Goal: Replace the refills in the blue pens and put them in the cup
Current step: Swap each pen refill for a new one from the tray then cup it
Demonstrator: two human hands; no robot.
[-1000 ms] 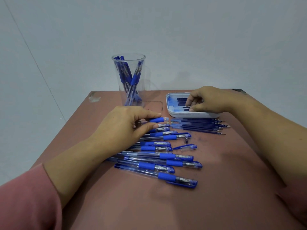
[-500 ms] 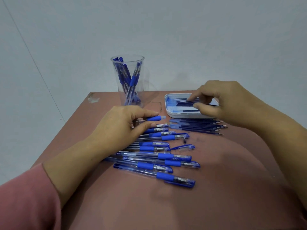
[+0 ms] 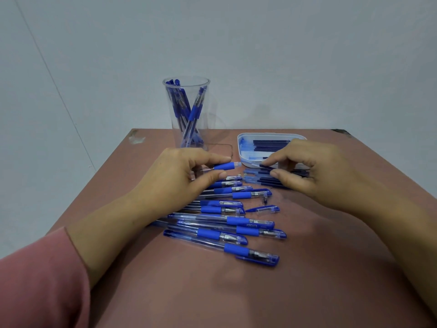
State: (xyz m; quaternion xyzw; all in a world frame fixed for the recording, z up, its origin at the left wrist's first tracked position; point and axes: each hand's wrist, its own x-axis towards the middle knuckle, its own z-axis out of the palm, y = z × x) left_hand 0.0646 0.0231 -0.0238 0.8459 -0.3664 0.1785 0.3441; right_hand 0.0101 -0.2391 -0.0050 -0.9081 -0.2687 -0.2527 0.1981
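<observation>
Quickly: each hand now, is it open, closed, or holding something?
Left hand: closed, holding a pen barrel at its blue grip.
Right hand: closed, pinching a refill.

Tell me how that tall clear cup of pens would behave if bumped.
Tall and narrow, the cup probably tips easily. The pens leaning inside likely raise its weight, making it top-heavy. Its smooth clear wall may be slippery to grip.

Held pen [image 3: 225, 166] barrel hidden behind left hand [image 3: 175, 181].
</observation>
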